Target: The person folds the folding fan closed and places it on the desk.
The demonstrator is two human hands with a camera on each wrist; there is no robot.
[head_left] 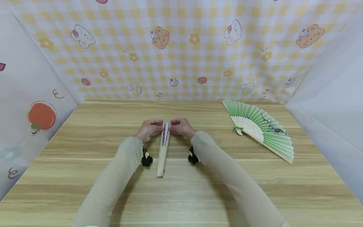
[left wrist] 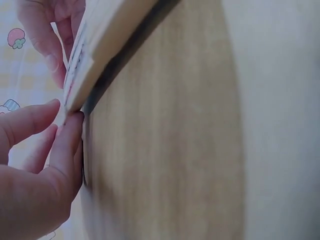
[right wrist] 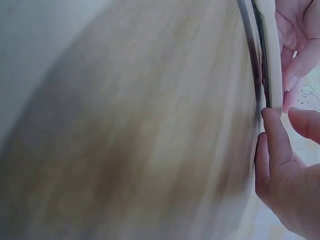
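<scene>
Left wrist view: left hand [left wrist: 42,182] at folded fan [left wrist: 112,32], one end off-frame

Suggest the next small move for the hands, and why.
I'd probably ease the left hand and right hand apart to start spreading the slim folded pale-wood fan: they touch its far end from either side, while the green pale-ribbed fan already lies spread.
</scene>
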